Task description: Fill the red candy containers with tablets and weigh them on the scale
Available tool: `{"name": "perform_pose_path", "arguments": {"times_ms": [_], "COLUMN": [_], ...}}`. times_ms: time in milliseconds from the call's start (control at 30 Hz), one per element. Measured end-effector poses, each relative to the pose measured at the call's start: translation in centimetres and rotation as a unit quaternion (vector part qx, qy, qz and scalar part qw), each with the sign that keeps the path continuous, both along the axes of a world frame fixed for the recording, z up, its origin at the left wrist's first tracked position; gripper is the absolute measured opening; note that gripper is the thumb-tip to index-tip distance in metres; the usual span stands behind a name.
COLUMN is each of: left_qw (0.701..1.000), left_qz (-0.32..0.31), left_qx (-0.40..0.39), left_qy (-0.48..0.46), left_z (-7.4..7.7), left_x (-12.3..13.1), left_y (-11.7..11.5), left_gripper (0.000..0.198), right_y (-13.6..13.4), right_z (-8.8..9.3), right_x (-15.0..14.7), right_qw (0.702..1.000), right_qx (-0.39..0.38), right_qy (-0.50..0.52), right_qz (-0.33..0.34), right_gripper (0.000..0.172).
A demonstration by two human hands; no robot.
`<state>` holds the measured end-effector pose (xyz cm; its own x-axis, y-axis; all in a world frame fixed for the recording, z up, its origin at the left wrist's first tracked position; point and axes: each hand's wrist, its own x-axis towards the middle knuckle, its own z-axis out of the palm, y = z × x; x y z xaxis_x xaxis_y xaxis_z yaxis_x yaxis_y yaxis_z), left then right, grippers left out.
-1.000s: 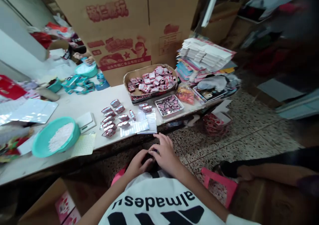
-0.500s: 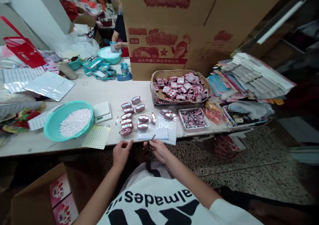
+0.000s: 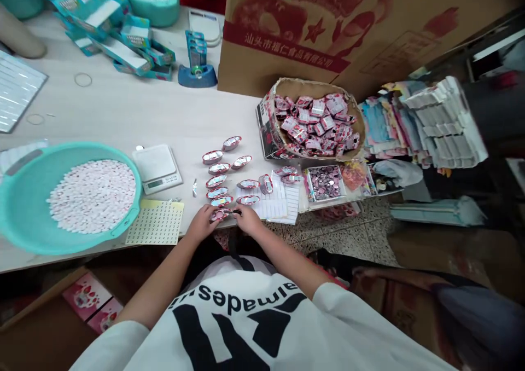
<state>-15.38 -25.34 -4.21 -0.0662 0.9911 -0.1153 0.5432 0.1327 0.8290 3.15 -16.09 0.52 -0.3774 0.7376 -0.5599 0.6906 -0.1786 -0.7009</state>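
Left hand point(image 3: 202, 223), the nearer one, pinches the red-edged packet point(image 3: 220, 214) at its 2 o'clock on the table point(image 3: 164, 111), long axis roughly 9-to-3; at the 3 o'clock end, right hand point(image 3: 248, 220) grips a small dark item point(image 3: 237, 212)!

It's a packing wkshp, w/ scale point(image 3: 158, 166), pellet basin point(image 3: 24, 196), pkts point(image 3: 216, 181) & lg carton point(image 3: 283, 51)

At the far left I see heaped teal-and-white cardboard boxes point(image 3: 136, 32) near a blue plastic tape dispenser point(image 3: 197, 77); a large brown printed cardboard carton point(image 3: 283, 37) stands beyond.
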Motion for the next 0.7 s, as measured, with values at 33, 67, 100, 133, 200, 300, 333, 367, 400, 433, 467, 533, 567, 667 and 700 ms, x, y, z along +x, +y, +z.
{"name": "perform_pose_path", "arguments": {"times_ms": [33, 67, 100, 133, 200, 300, 333, 367, 400, 433, 467, 533, 567, 667, 700], "left_qw": [1.000, 1.000, 1.000, 1.000, 1.000, 1.000, 1.000, 1.000, 1.000, 1.000, 0.999, 0.999, 0.999, 0.999, 0.999], "left_qz": [-0.010, -0.016, -0.019, -0.020, -0.022, -0.025, -0.026, -0.027, -0.027, -0.027, -0.027, -0.027, -0.028, -0.033, -0.035], "left_qx": [-0.001, -0.002, -0.002, -0.003, -0.003, -0.002, -0.001, -0.001, -0.001, -0.001, -0.002, -0.004, -0.006, -0.013, -0.016], "left_qy": [-0.001, 0.000, 0.002, 0.005, 0.010, 0.013, 0.014, 0.014, 0.015, 0.016, 0.017, 0.017, 0.016, 0.010, 0.009], "left_z": [-0.2, -0.4, -0.6, -0.8, -1.0, -1.1, -1.0, -1.0, -0.9, -0.9, -0.9, -0.9, -0.9, -0.9, -0.9], "left_x": [-0.2, -0.3, -0.4, -0.4, -0.5, -0.5, -0.5, -0.5, -0.5, -0.5, -0.5, -0.6, -0.6, -0.6, -0.7], "left_y": [0.0, 0.0, 0.0, 0.0, -0.1, 0.0, 0.0, 0.0, 0.0, 0.0, 0.0, 0.0, 0.0, 0.0, 0.0], "left_gripper": [0.032, 0.033, 0.034, 0.034, 0.033, 0.032, 0.033, 0.033, 0.034, 0.035, 0.035, 0.037, 0.037, 0.039, 0.039], "right_y": [0.0, 0.1, 0.3, 0.5, 1.2, 2.1, 2.3, 2.4, 2.4, 2.2, 2.1, 1.6, 1.5, 1.6, 1.9], "right_z": [0.0, 0.1, 0.2, 0.2, 0.1, -0.4, -0.5, -0.7, -0.8, -0.9, -1.0, -1.1, -1.1, -1.1, -1.1], "right_x": [0.0, 0.0, 0.0, 0.0, 0.1, 0.1, 0.1, 0.1, 0.1, 0.1, 0.1, 0.1, 0.0, -0.1, -0.2], "right_qw": [1.000, 1.000, 0.999, 0.999, 0.997, 0.995, 0.995, 0.995, 0.995, 0.995, 0.995, 0.995, 0.995, 0.996, 0.995], "right_qx": [0.005, 0.006, 0.005, 0.001, -0.011, -0.034, -0.040, -0.044, -0.047, -0.050, -0.053, -0.062, -0.066, -0.075, -0.077], "right_qy": [-0.014, -0.025, -0.035, -0.041, -0.048, -0.046, -0.045, -0.044, -0.044, -0.043, -0.042, -0.038, -0.034, -0.017, -0.010], "right_qz": [0.008, 0.016, 0.025, 0.034, 0.052, 0.076, 0.081, 0.082, 0.082, 0.080, 0.076, 0.065, 0.059, 0.053, 0.055], "right_gripper": [0.013, 0.013, 0.013, 0.013, 0.011, 0.007, 0.007, 0.007, 0.008, 0.007, 0.005, 0.002, 0.002, 0.008, 0.011]}}
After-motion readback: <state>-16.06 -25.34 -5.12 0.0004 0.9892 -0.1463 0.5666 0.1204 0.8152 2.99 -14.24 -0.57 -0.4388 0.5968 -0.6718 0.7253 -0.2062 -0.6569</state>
